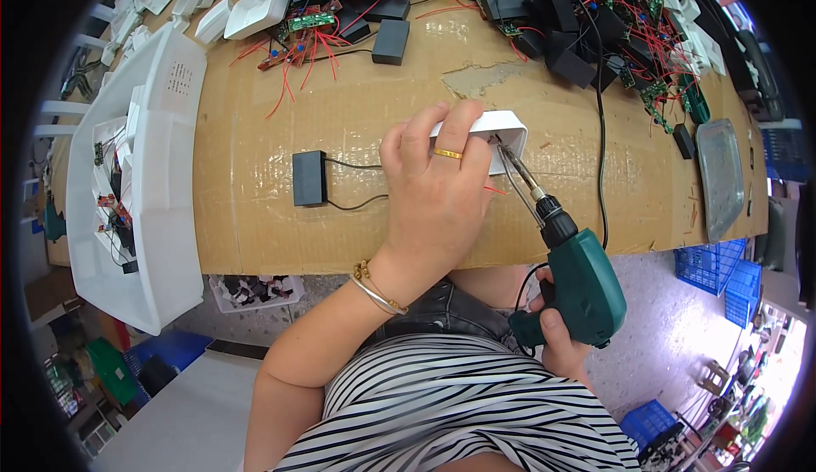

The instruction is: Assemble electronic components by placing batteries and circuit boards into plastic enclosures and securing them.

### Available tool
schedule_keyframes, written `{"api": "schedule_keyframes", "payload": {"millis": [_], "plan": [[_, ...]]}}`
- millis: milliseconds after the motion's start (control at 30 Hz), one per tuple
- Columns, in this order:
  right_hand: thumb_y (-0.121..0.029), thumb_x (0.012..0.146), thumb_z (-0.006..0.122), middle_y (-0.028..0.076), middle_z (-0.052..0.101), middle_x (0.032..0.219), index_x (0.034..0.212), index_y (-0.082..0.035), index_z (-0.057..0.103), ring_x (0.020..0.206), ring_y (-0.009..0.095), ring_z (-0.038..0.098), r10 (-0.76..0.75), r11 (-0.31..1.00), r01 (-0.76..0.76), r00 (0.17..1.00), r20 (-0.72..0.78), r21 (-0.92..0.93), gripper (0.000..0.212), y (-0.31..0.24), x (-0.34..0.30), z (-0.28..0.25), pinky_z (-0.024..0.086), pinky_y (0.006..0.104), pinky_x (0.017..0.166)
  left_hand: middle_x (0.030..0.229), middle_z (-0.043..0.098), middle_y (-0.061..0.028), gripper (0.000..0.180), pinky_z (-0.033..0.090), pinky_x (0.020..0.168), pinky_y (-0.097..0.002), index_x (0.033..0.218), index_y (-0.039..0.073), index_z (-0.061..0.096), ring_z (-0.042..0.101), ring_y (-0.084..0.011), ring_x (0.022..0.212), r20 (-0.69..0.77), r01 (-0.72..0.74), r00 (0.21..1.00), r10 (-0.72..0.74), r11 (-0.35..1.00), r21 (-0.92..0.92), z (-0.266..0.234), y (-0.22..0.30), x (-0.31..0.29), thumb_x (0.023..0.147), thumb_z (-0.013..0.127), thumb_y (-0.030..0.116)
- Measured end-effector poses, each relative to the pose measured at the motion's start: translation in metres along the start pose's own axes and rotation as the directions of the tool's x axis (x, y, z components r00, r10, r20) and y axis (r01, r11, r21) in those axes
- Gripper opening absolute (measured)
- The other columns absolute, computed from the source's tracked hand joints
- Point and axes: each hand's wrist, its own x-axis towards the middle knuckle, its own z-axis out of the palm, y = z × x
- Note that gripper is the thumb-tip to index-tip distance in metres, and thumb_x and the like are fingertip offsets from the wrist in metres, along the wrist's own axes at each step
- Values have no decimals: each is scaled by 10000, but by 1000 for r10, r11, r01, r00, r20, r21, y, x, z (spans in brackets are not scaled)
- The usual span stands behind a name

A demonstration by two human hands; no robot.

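Housing of white plastic, box-shaped and open-sided [510, 121], is over the brown cardboard worktop [255, 243], beneath the left hand [438, 179], whose fingers grasp it and are nearer to it. Its long axis seems to run left to right. The right hand [557, 332] clasps one green pistol-shaped soldering tool [586, 289], pointing up-left into this one housing. One black rectangular box [309, 178] with two thin black wires [353, 165] lies left.
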Motion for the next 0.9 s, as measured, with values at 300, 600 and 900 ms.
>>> {"api": "schedule_keyframes", "payload": {"millis": [300, 600, 900], "plan": [[-321, 775, 721, 128, 573, 1115, 1243, 19, 496, 801, 128, 559, 10, 1000, -10, 1000, 17, 3, 620, 0, 1, -1, 464, 273, 725, 1234, 490, -73, 247, 336, 930, -458, 859, 38, 568, 407, -286, 1137, -1, -4, 1000, 4, 1000, -2, 1, 0, 0, 647, 676, 105], [-431, 756, 736, 122, 568, 1137, 1224, 7, 519, 780, 123, 561, -18, 996, 16, 1000, -24, -86, 676, -3, -14, -6, 463, 279, 736, 1274, 485, -103, 237, 332, 963, -497, 848, 26, 566, 383, -325, 1184, 9, 8, 1000, -8, 1000, -7, -2, 2, 0, 674, 690, 130], [-641, 694, 709, 128, 509, 1269, 1181, -49, 571, 761, 109, 553, -25, 985, 6, 994, -109, -170, 779, -8, -20, -10, 466, 284, 736, 1220, 560, -50, 242, 324, 987, -507, 895, 101, 648, 429, -303, 1189, 77, -47, 996, 54, 994, -98, -41, -9, -2, 679, 743, 152]]}}
